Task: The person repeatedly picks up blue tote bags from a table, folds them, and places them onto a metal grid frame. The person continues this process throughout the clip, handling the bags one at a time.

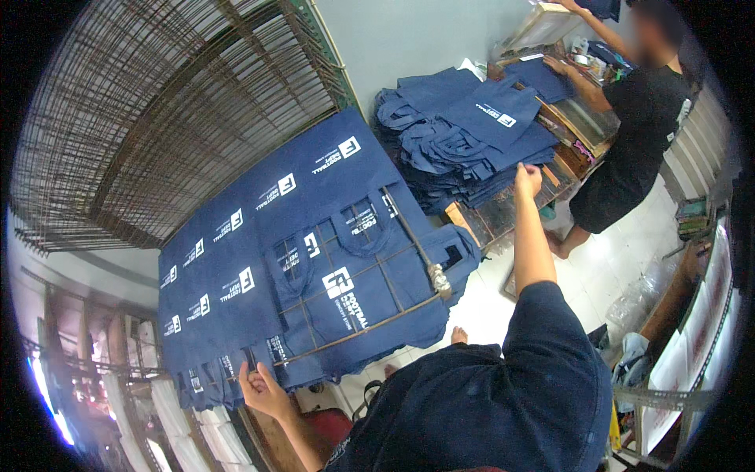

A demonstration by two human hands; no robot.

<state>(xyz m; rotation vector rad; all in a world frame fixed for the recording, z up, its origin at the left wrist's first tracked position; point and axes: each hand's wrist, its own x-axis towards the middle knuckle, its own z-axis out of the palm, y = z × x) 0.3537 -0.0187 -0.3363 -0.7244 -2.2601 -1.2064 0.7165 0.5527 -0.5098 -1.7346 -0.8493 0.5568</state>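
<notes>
My left hand (263, 391) is at the near edge of a wire rack shelf (370, 321), its fingers apart beside hanging handles of navy bags. Several flat navy fabric bags (244, 228) with white prints cover the rack in overlapping rows. One printed bag (346, 295) shows through the bars of the shelf. My right arm stretches ahead to a thick pile of navy bags (464, 134). There my right hand (528, 182) is closed in a pinch at the near edge of the pile, apparently on a bag's edge; its fingertips are partly hidden.
Many empty wire shelves (189, 102) are raised at the upper left. A wooden bench (499, 212) carries the pile. Beyond it a person in black (645, 118) works at a framed screen (543, 27). White tiled floor (480, 291) lies between; hanging white sheets (688, 338) are at right.
</notes>
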